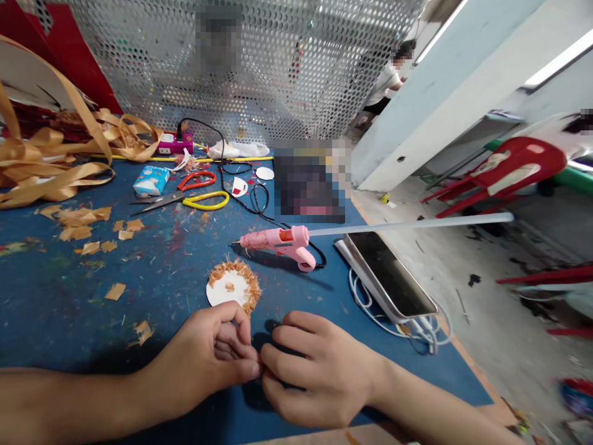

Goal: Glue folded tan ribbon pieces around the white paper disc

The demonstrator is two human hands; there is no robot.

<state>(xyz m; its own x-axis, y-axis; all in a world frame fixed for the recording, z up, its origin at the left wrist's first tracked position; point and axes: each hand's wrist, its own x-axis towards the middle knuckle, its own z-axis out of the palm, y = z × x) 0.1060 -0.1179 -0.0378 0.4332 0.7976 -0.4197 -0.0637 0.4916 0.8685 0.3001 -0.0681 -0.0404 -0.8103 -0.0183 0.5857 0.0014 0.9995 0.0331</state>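
My left hand (217, 349) and my right hand (319, 371) meet low in the head view, just above the table's near side. Both have curled fingers, with the tips pinched close together. Whatever lies between them is hidden or too small to name. Just beyond my left hand lies a round white disc (226, 292), its far and right edge covered with tan, frilled scraps and one small piece at its middle. A pink glue gun (273, 241) rests farther back, its nozzle facing left and a long translucent glue stick (407, 224) sticking out behind.
Scissors (204, 201) with one red and one yellow handle lie beside a blue packet (151, 180). Tan ribbon (55, 148) piles up at left, above cut squares (83, 219). A phone (393, 272) with white cable sits at right. Behind stands a perforated metal panel (278, 74).
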